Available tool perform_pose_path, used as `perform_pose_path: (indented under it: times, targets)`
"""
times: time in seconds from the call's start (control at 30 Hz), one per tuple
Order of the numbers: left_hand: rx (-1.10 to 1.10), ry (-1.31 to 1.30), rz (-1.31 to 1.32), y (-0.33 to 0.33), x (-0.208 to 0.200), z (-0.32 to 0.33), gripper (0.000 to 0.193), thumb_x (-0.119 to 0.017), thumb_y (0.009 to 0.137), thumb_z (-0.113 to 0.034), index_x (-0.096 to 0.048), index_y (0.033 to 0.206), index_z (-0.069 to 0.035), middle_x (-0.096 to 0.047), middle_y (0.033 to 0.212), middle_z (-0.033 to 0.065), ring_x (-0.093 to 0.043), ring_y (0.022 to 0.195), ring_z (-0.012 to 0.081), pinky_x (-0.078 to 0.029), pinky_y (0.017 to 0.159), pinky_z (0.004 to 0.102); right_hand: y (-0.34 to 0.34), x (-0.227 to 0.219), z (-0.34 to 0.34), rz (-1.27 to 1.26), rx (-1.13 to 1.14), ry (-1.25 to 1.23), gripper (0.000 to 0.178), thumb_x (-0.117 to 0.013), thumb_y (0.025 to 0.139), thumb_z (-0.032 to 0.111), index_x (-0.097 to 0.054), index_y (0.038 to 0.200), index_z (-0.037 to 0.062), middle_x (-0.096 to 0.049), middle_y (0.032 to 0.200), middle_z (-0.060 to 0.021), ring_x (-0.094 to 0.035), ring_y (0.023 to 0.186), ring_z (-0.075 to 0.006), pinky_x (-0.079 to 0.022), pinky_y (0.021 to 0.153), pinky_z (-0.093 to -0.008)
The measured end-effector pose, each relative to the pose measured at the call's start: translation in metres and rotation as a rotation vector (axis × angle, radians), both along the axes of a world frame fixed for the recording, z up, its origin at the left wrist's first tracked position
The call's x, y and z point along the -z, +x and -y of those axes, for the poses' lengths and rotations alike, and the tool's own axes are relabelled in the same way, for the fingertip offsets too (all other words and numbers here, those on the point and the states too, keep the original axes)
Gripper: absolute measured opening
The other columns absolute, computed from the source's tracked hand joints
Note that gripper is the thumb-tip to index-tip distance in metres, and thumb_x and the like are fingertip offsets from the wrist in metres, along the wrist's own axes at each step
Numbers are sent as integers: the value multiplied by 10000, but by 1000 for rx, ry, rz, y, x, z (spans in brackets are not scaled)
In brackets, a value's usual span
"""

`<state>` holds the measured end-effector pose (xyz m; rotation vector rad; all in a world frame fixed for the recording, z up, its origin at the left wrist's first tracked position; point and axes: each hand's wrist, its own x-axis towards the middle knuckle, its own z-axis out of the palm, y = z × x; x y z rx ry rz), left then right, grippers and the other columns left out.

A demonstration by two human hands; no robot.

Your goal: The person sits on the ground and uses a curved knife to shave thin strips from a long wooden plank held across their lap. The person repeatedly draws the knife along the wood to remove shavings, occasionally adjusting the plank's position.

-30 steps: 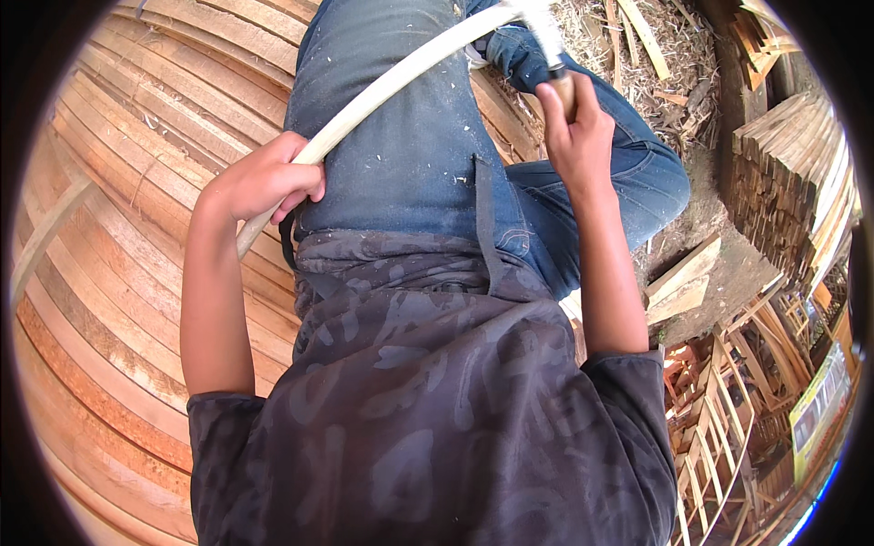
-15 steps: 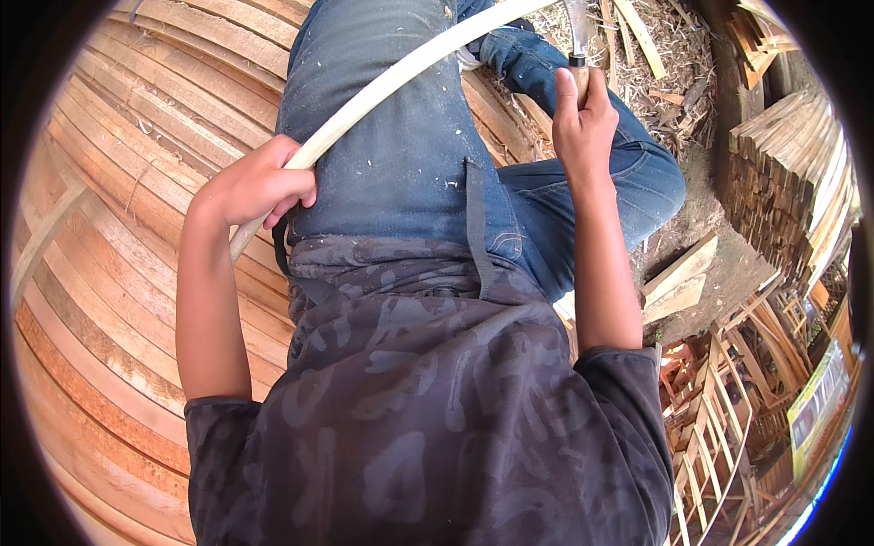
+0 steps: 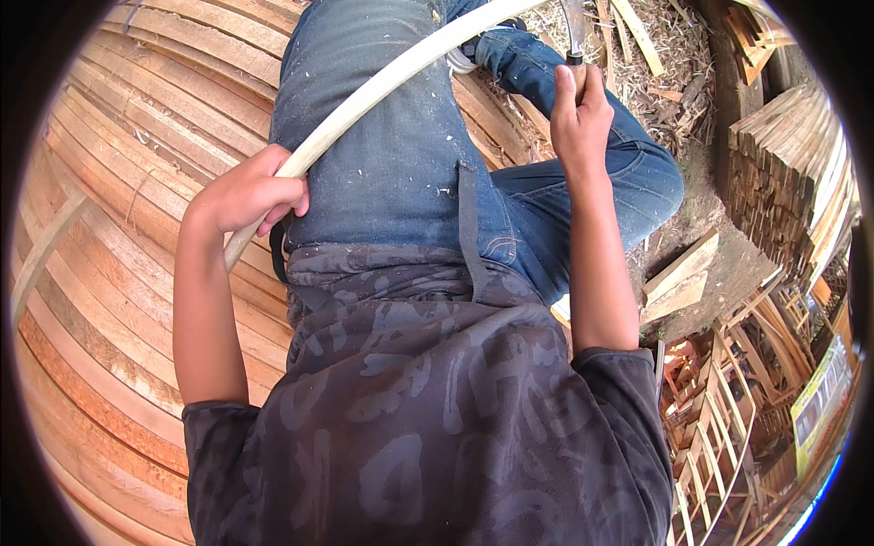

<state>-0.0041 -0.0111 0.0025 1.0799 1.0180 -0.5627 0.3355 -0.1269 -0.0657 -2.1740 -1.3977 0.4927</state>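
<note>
A long pale wooden strip lies slantwise over my jeans, from beside my left hip up past the top edge. My left hand is wrapped round it near its lower end. In my right hand is the wooden handle of a knife with a curved metal blade, held upright with the thumb along the handle. The blade's upper end is cut off by the top of the view, near the far part of the strip. Whether blade and strip touch, I cannot tell.
Long sawn boards lie side by side on the left. Wood shavings cover the ground at the upper right. A stack of thin slats stands at the right, with a slatted wooden frame below it.
My left hand and the strip have shifted slightly left and down. My right hand with the knife has moved only a little up. Both grips look the same.
</note>
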Motion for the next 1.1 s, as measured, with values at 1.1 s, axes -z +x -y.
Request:
perform_pose_path:
  times: [1.1]
  targets:
    - [-54,1,89,-10,4,-1,228,-550,680,-190,-597,650,31,-460,452,50,-439,381,125,-349,375,283,-22,-3,-10,70,-336,184,260,-602,892,313,-521,862,68,-608,656,-147,-610,593,-358,-462,521,-416]
